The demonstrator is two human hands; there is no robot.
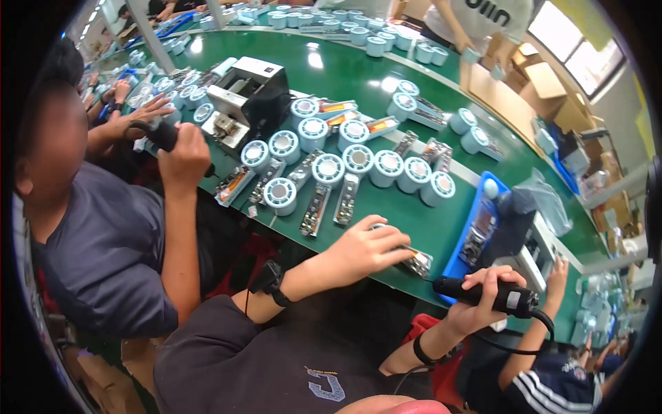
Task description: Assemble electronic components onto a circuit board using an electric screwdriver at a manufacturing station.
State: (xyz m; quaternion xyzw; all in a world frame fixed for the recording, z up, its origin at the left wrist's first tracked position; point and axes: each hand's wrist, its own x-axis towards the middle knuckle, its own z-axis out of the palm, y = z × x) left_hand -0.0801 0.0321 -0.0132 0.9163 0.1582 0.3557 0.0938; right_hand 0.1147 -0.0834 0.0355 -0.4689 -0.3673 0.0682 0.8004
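The green table [431,231] bears pale-blue round units [329,168]. At its near edge, the left hand [376,247] grips a device [418,263] from above; the right hand [486,300] clasps a black power screwdriver [456,290], its tip near the device's exposed end.

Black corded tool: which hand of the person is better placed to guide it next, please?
Probably the right hand: it grips the black corded tool, which points toward the piece with exposed circuitry. The left hand is occupied holding that piece.
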